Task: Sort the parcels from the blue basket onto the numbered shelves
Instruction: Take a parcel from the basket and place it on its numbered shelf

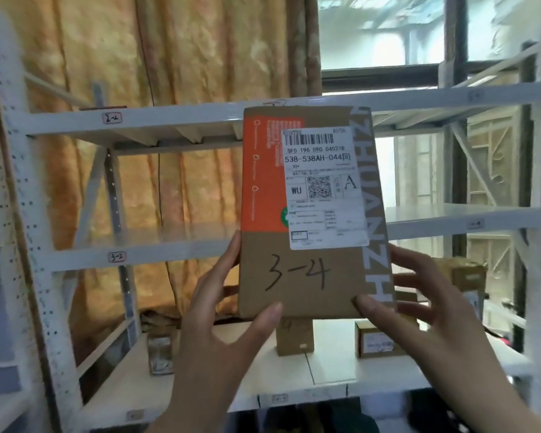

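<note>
Upright parcel [297, 295] (marked 3-4), left hand [219, 326] and right hand [419, 320] pinching lower corners, fingers spread

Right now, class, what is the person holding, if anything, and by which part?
The cardboard parcel marked 3-4, held at its lower end: left hand on the left edge, right hand on the right corner.

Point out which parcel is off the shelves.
The tall box marked 3-4: left hand and right hand grip its lower edges, holding it upright. The small brown box and the squat box beside it rest on the lower shelf.
</note>
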`<control>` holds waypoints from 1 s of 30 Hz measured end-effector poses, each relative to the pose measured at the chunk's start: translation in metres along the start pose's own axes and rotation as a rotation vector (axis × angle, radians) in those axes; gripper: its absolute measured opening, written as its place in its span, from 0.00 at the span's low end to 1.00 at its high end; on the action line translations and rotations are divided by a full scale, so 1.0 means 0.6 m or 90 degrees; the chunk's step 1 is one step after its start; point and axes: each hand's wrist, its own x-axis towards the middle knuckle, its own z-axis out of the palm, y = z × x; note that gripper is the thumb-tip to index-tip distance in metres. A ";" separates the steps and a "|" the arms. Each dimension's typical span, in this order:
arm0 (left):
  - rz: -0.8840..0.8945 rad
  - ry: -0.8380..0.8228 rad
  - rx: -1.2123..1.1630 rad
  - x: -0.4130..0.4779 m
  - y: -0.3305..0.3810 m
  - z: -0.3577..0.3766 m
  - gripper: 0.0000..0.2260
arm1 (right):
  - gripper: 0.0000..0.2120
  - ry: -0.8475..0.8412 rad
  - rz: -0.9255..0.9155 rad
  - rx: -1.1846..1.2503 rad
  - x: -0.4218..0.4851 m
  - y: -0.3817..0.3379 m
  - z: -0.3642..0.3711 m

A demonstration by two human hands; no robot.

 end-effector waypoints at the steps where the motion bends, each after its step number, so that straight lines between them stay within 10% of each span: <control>1: -0.003 -0.005 -0.007 0.004 -0.004 0.026 0.32 | 0.30 0.003 0.003 -0.004 0.006 0.012 -0.022; 17: 0.011 -0.159 -0.208 0.078 -0.099 0.508 0.37 | 0.30 0.131 0.087 -0.127 0.098 0.238 -0.364; 30: 0.035 -0.173 -0.231 0.276 -0.171 0.646 0.34 | 0.25 0.145 0.030 -0.228 0.308 0.331 -0.417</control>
